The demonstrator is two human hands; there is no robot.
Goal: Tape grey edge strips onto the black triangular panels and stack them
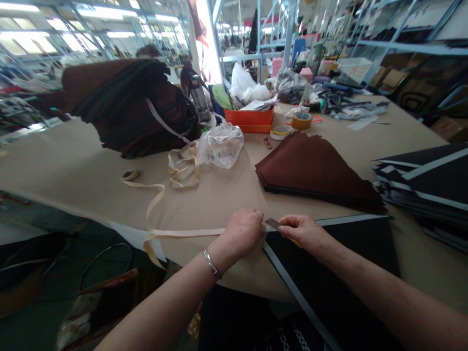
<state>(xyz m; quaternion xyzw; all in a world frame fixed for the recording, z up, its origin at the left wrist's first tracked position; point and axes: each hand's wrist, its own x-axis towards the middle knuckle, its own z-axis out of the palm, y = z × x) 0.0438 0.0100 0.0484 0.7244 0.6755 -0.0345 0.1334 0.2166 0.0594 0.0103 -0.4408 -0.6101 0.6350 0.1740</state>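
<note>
My left hand (244,228) is closed on a strip of beige tape (190,233) that runs in from the left along the table. Just right of it, my right hand (302,230) grips a knife (272,224) with a flat grey blade; a bit of yellow shows below the fingers. The blade tip is close to my left fingers, over the corner of a black fabric panel (351,248). Pale grey strips (336,220) line the panel's top and left edges. My left fingertips and the tape's end are hidden from view.
Folded brown fabric (310,165) lies beyond my right hand. A stack of black panels (438,180) sits at the right, a dark fabric pile (127,107) at the back left. A tape roll (130,175), a plastic bag (221,144) and an orange box (248,120) are on the table.
</note>
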